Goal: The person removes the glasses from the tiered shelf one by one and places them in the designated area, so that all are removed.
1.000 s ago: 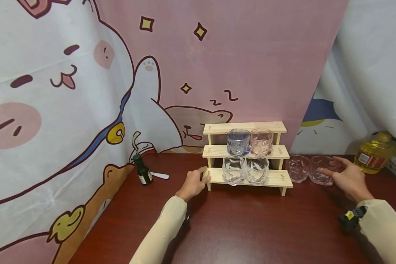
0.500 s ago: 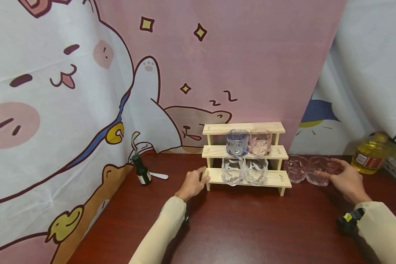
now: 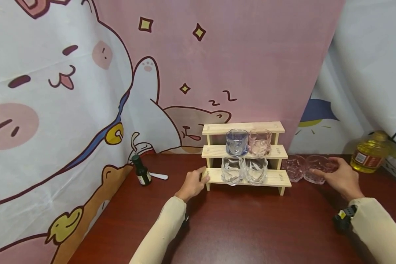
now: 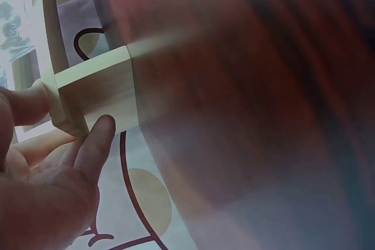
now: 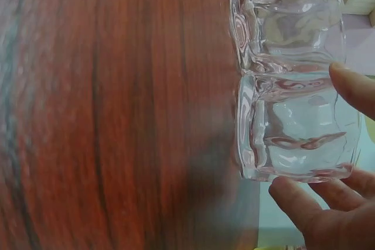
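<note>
Pale wood forms the three-tier rack (image 3: 244, 127) on the table (image 3: 244, 227) in the head view; two clear glasses (image 3: 232, 171) stand on its bottom tier, a blue glass (image 3: 236, 143) and a pink glass (image 3: 260, 143) on the middle one. The left hand (image 3: 191, 184) pinches its lower left end. Right of the rack, the right hand (image 3: 344, 178) grips the outer glass (image 3: 314, 175).

In the left wrist view, thumb and fingers take the rack's end from opposite sides.

In the right wrist view, thumb and fingers clasp the outer glass, which touches the inner glass (image 5: 293, 24).
</note>
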`<state>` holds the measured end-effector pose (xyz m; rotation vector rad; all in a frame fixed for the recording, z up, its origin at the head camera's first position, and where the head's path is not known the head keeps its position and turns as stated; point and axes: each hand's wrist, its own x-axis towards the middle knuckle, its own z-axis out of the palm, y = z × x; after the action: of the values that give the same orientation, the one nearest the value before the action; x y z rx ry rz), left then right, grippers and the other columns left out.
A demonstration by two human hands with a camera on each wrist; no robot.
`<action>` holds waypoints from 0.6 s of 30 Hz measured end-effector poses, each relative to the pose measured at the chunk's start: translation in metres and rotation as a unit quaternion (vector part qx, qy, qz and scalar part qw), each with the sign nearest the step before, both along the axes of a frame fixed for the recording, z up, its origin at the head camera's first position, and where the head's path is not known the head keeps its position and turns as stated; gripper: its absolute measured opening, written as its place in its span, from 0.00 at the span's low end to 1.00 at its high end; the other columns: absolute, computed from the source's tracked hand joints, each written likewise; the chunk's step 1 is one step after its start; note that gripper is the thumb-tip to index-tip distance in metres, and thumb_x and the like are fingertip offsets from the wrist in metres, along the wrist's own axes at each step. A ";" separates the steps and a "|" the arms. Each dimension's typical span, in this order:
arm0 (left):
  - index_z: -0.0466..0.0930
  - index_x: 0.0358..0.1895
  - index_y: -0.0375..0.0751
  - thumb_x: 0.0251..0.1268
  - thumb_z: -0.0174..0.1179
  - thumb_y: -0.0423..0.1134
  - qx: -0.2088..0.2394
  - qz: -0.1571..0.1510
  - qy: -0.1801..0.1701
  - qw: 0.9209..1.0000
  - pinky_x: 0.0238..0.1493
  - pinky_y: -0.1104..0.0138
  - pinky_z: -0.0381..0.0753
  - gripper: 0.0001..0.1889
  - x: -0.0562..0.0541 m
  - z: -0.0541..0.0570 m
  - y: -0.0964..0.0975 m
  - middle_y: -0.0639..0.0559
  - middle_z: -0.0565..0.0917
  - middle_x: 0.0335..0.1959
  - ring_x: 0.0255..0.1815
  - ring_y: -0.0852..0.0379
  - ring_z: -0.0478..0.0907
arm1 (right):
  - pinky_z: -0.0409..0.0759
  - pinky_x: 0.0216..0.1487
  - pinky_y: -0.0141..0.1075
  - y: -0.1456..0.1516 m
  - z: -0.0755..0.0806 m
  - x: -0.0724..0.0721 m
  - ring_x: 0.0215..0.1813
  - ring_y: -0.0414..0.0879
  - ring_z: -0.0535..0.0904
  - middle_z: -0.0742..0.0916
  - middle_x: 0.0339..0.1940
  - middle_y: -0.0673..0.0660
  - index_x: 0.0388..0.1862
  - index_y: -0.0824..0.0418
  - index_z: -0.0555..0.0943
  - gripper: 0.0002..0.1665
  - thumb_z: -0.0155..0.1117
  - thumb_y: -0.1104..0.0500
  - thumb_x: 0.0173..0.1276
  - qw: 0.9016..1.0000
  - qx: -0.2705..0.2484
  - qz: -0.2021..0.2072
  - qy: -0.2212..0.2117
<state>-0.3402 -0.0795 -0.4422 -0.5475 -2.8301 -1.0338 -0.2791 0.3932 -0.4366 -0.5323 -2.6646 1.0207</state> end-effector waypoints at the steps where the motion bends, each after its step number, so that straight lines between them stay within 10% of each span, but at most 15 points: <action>1: 0.71 0.70 0.34 0.74 0.58 0.40 -0.002 0.000 -0.001 1.000 0.68 0.52 0.75 0.26 0.000 0.000 0.000 0.36 0.80 0.64 0.67 0.43 0.76 | 0.62 0.63 0.72 -0.001 0.000 0.000 0.68 0.81 0.60 0.63 0.72 0.83 0.78 0.73 0.51 0.62 0.64 0.32 0.65 1.000 -0.002 -0.002 -0.003; 18: 0.71 0.69 0.32 0.74 0.58 0.40 -0.068 -0.017 0.016 0.997 0.62 0.53 0.79 0.26 -0.001 0.009 0.001 0.35 0.82 0.61 0.60 0.44 0.80 | 0.64 0.61 0.73 -0.007 0.026 0.006 0.62 0.83 0.62 0.65 0.63 0.89 0.74 0.81 0.50 0.60 0.68 0.41 0.66 0.995 0.091 0.043 0.003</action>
<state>-0.3409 -0.0780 -0.4329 -0.6189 -2.8880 -0.8337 -0.2730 0.3858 -0.4101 -0.3795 -2.7590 0.7886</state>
